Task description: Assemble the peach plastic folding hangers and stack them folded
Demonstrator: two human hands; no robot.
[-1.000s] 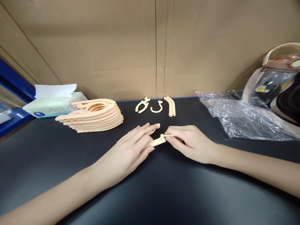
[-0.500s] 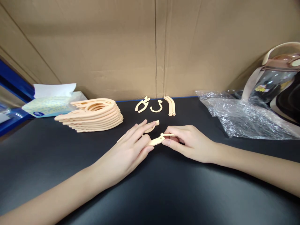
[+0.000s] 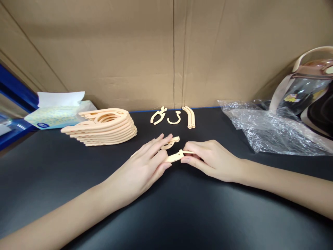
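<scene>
Cream piece lying mid-tabletop, left hand gripping over it; right hand pinching thin strip against its end, joint seemingly not yet settled. Beyond, hook and curved bars lying loose. Leftward, folded hangers sitting stacked, looking complete.

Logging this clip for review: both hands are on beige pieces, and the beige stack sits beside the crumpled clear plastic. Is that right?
Not quite: the head view shows the beige stack beside the tissue pack, not beside the clear plastic. The left hand and right hand are on beige pieces.
</scene>
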